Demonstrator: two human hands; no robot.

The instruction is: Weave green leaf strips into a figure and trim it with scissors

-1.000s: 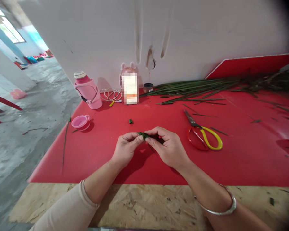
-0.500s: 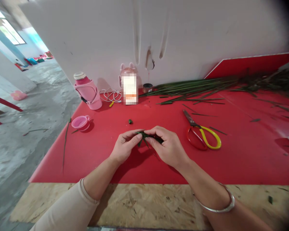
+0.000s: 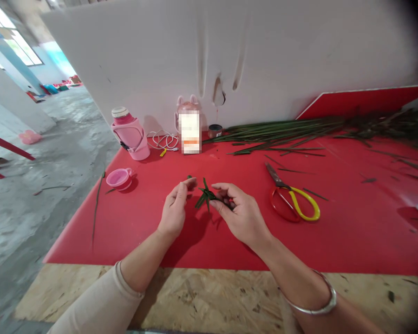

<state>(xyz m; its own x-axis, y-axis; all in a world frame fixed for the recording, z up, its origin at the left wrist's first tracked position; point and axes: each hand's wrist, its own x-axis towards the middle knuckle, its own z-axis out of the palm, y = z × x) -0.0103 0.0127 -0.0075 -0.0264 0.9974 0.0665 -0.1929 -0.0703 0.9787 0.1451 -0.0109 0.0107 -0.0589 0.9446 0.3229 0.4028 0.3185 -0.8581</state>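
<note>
Leaf knot [image 3: 206, 195]: in front of you, held up over the red table [image 3: 142, 190], thin ends poking out; it looks light and bendy, and might tear if you tug hard.
Right hand [image 3: 243, 211]: your thumb and fingers pinch the knot's right side; its tight middle seems the best place to hold.
Left hand [image 3: 174, 212]: fingers loose, holding nothing that shows, just beside the knot.
Scissors [image 3: 296, 203]: on the table, past your right hand.
</note>
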